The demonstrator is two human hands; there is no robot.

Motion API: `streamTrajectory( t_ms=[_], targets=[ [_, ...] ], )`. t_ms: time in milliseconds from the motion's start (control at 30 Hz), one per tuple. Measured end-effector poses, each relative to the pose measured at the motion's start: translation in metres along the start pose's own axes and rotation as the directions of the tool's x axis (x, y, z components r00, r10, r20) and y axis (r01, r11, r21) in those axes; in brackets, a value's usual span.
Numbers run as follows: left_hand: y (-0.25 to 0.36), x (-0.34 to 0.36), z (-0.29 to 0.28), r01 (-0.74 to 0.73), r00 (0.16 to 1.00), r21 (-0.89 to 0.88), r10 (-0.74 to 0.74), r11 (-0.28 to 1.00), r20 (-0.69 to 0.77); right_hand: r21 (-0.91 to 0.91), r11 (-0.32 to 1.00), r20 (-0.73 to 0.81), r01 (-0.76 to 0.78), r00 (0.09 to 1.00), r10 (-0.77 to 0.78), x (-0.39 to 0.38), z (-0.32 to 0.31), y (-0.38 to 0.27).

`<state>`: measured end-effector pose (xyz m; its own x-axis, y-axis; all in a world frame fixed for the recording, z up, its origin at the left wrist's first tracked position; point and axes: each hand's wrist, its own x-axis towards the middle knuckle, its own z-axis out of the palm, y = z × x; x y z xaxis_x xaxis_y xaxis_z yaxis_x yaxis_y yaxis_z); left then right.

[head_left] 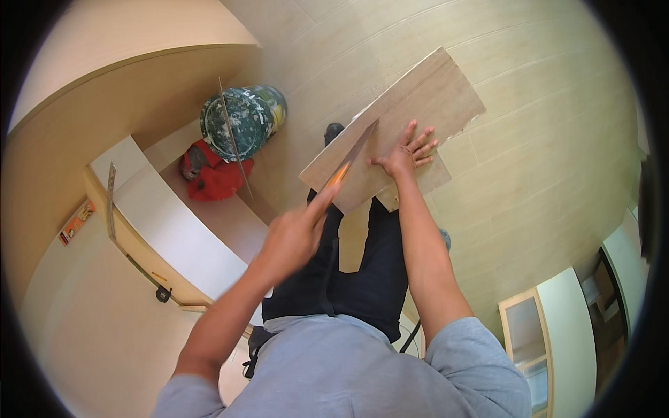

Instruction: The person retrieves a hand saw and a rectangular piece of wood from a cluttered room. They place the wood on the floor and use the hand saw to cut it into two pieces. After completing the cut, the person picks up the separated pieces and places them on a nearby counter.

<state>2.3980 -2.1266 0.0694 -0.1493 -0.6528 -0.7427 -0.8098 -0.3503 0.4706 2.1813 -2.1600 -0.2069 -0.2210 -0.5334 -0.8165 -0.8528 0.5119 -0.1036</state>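
A wood-grain board [425,97] lies slantwise in front of my legs, with a smaller matching piece [435,177] showing under its near edge. My left hand [296,230] is closed around the orange handle of a hand saw [359,150]. Its tapered blade points away from me across the board; motion blur hides the teeth. On the board, to the right of the blade, my right hand [403,157] rests palm down, fingers spread and thumb toward the saw.
Left of the board stands a paint-spattered green bucket [233,125] with a thin metal strip [228,125] across it, beside a red cloth [217,181]. A tape measure [163,294] and metal ruler [111,195] lie on the pale panels at left. A glass-fronted cabinet [526,327] is lower right.
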Motion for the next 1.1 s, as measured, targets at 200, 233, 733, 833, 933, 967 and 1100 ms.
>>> streamTrajectory(
  t_ms=[200, 233, 733, 833, 933, 967, 1100],
  targets=[
    [-0.003, 0.065, 0.03, -0.159, 0.98, -0.021, 0.155, 0.987, -0.122, -0.006, 0.999, 0.039, -0.043, 0.998, 0.043, 0.002, -0.004, -0.006],
    [-0.001, 0.045, 0.025, -0.067, 0.997, -0.002, 0.067, 0.998, -0.036, -0.017, 0.999, 0.0, -0.033, 0.999, 0.033, 0.003, -0.005, -0.008],
    [-0.011, 0.062, 0.042, -0.156, 0.979, -0.028, 0.151, 0.987, -0.137, -0.006, 1.0, -0.029, 0.007, 1.0, -0.008, 0.003, 0.002, -0.002],
    [0.011, -0.027, -0.005, 0.11, 0.986, 0.029, -0.113, 0.994, 0.121, -0.02, 1.0, -0.011, -0.004, 1.0, 0.004, 0.001, 0.002, -0.002],
    [0.002, -0.065, -0.017, 0.091, 0.991, 0.031, -0.094, 0.995, 0.099, -0.005, 1.0, -0.005, -0.005, 1.0, 0.005, 0.0, 0.002, 0.0],
    [-0.005, -0.062, -0.011, 0.089, 0.991, 0.038, -0.092, 0.995, 0.095, 0.003, 1.0, -0.017, 0.014, 1.0, -0.014, 0.001, 0.002, 0.0],
    [-0.033, 0.024, 0.037, -0.052, 0.998, -0.046, 0.05, 0.998, -0.045, -0.032, 0.999, -0.004, -0.029, 1.0, 0.029, 0.004, 0.002, -0.001]
  ],
)
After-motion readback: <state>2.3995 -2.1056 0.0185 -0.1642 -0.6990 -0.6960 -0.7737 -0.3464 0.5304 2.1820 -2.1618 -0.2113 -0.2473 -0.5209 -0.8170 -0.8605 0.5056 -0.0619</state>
